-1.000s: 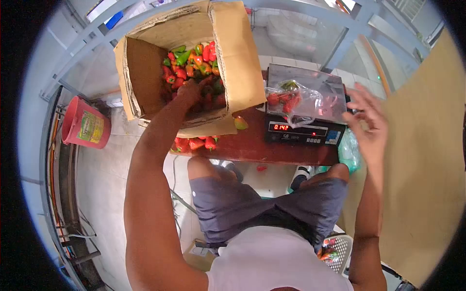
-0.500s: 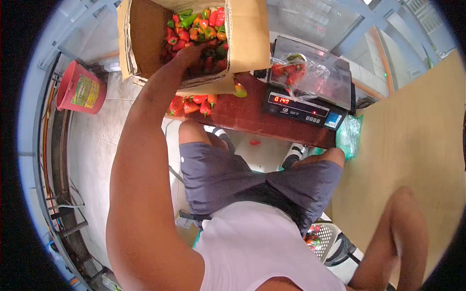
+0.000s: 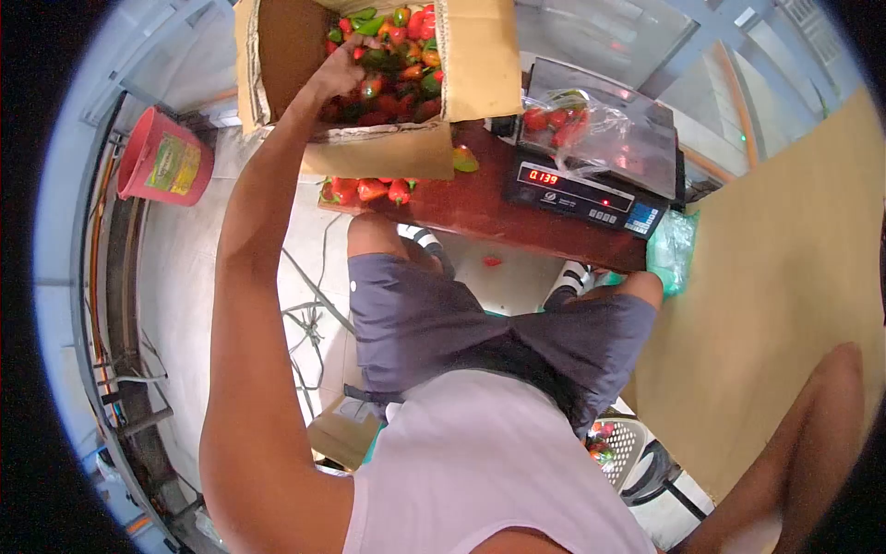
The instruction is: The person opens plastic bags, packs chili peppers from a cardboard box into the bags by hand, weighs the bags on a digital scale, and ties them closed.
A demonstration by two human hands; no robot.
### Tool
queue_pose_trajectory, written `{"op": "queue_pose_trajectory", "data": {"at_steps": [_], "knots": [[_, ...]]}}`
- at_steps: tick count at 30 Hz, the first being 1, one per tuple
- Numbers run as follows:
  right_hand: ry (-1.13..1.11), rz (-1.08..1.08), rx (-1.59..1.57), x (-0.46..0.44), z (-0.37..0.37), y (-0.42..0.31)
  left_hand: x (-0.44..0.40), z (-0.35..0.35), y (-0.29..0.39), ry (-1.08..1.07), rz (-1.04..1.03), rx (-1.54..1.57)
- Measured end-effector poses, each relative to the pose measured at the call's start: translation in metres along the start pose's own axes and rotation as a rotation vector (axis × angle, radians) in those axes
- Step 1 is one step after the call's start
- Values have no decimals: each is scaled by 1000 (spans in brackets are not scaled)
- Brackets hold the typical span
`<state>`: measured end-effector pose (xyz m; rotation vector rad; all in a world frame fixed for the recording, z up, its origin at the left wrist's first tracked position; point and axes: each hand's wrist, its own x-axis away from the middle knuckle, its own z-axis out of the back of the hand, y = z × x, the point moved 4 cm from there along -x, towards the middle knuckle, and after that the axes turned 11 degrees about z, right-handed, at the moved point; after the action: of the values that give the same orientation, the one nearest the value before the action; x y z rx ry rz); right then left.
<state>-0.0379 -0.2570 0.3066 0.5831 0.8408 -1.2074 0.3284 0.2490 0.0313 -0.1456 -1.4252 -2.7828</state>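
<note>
My left hand (image 3: 343, 70) is inside a cardboard box (image 3: 482, 60) of small red, orange and green peppers (image 3: 399, 92). Its fingers are stretched out over the peppers near the box's far left side, close to a long green pepper (image 3: 371, 25). I see nothing held in it. To the right of the box, a clear plastic bag (image 3: 602, 129) with red peppers lies on the plate of a digital scale (image 3: 581, 198), whose red display reads 0.139. My right arm is bent at the lower right edge, and its hand is out of view.
Several red peppers (image 3: 371, 189) and a yellow-green one (image 3: 465, 159) lie on the dark red table (image 3: 526, 226). A green plastic bag (image 3: 673, 251) hangs by its right end. A red bucket (image 3: 166, 159) stands left, a basket (image 3: 629, 443) below right, and cords (image 3: 309, 323) lie on the floor.
My left hand has moved up and farther back inside the box, from the middle of the peppers toward the green ones. My right arm has shifted outward to the right. The scale's reading has changed.
</note>
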Motion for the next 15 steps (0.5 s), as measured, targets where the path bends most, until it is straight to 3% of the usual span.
{"op": "queue_pose_trajectory", "data": {"at_steps": [2,5,9,11,13,15], "knots": [[6,-9,0,2,0,-2,1,3,4,131,-26,194],[11,-19,-1,5,2,-5,55,-8,79,261,-42,472],[17,-35,-14,10,4,-4,169,-89,196,28,-157,651],[19,-35,-14,12,4,-3,192,-167,193,-180,-230,741],[18,-36,-19,16,4,-4,198,-227,179,-192,-176,531],[8,-31,-15,18,6,-6,192,-247,175,125,-271,322]]}}
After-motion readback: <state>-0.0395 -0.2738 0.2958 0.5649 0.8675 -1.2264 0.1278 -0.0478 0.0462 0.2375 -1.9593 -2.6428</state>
